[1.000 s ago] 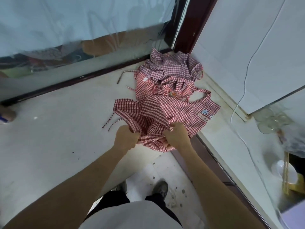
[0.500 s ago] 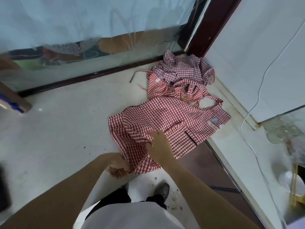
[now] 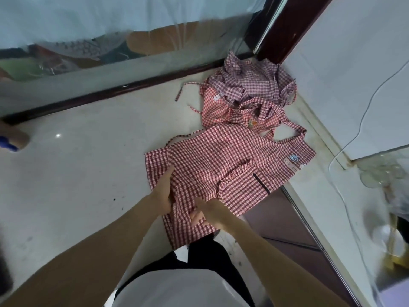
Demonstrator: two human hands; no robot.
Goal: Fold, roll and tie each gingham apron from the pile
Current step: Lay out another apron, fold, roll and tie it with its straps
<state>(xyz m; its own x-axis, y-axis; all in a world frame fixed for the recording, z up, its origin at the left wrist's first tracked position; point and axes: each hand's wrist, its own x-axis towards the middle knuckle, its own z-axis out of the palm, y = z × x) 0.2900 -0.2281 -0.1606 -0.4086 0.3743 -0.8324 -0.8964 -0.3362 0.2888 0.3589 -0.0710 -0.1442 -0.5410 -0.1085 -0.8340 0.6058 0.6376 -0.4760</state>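
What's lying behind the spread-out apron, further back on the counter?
A crumpled pile of aprons lies behind the spread-out apron, in the corner, with loose ties trailing left. How many are in it cannot be told; they cover each other.

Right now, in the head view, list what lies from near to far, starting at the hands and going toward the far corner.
Right hand and left hand on the near end → spread gingham apron → its neck loop → pile of crumpled gingham aprons → dark red door frame in the corner.

Soft even daylight, faint shadows; wide-angle bending at edges; slight motion blur; glare spot on countertop.
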